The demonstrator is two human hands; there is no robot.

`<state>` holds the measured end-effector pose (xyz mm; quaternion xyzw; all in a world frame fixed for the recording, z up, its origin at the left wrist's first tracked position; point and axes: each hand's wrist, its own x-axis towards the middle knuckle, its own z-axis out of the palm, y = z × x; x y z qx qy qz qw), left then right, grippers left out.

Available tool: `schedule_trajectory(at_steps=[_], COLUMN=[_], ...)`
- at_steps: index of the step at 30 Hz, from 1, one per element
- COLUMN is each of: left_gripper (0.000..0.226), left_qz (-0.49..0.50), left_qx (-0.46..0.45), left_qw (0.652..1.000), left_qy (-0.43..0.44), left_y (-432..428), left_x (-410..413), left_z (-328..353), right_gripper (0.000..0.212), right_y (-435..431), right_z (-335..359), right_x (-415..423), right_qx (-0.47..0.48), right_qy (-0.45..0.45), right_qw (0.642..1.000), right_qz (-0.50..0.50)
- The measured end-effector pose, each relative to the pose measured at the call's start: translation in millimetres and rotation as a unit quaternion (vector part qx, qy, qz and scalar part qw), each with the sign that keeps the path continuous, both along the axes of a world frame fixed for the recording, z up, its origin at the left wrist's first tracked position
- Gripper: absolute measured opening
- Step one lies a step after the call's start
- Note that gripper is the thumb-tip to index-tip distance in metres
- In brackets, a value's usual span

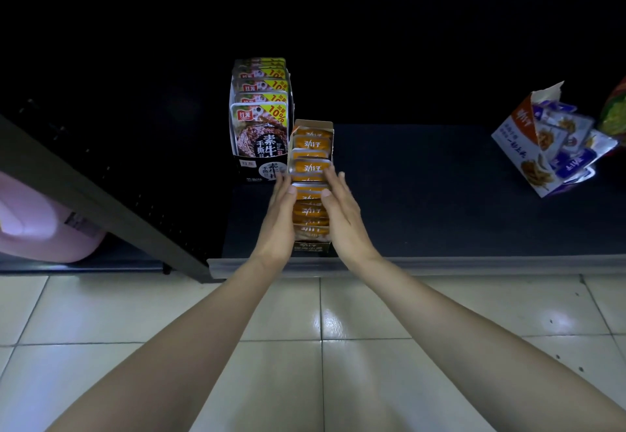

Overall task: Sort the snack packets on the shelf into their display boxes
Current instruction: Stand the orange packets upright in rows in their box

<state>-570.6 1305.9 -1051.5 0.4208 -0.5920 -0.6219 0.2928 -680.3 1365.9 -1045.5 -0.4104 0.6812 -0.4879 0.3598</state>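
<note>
Head-camera view: a row of small orange foil snack packets (311, 169) is seen standing on edge in a narrow open cardboard display box (314, 126). The box is set on the dark shelf (423, 194), just beside a taller black display box of silver-edged packets (259, 120). The left hand (283, 215) and the right hand (342, 211) are laid flat against opposite sides of the row, with fingers straight and nothing gripped. The packets are judged to be light, soft and slippery, and liable to fan out or slide past one another. They are probably best squeezed as one block from both flanks, low down, and not lifted by the crimped tops. Well apart at the right, a tilted white-and-orange carton spilling blue packets (515, 147) appears not yet tidied.
</note>
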Motion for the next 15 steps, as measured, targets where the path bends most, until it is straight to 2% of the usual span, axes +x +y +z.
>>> schedule_trajectory(at_steps=[4,8,10,15], left_gripper=[0.051,0.069,0.066,0.070], left_qz=[0.002,-0.024,-0.014,0.004], left_qx=[-0.008,0.004,0.000,-0.005], left_qw=[1.000,1.000,1.000,1.000], left_qy=[-0.007,0.008,0.001,-0.018], left_y=[-4.4,-5.4,-8.0,-15.4], left_x=[7.0,7.5,8.8,10.4], left_z=[-4.7,-11.0,-10.0,-8.9], right_gripper=[0.049,0.050,0.049,0.047], right_y=[1.4,-8.0,-8.1,-5.6], right_z=[3.7,14.9,19.0,21.4], right_x=[-14.4,-12.1,-13.8,-24.1], right_qx=[0.019,0.041,0.052,0.029], right_qy=[0.040,0.053,0.043,0.086], right_qw=[0.999,0.996,0.996,0.995], right_qz=[0.021,0.061,0.054,0.051])
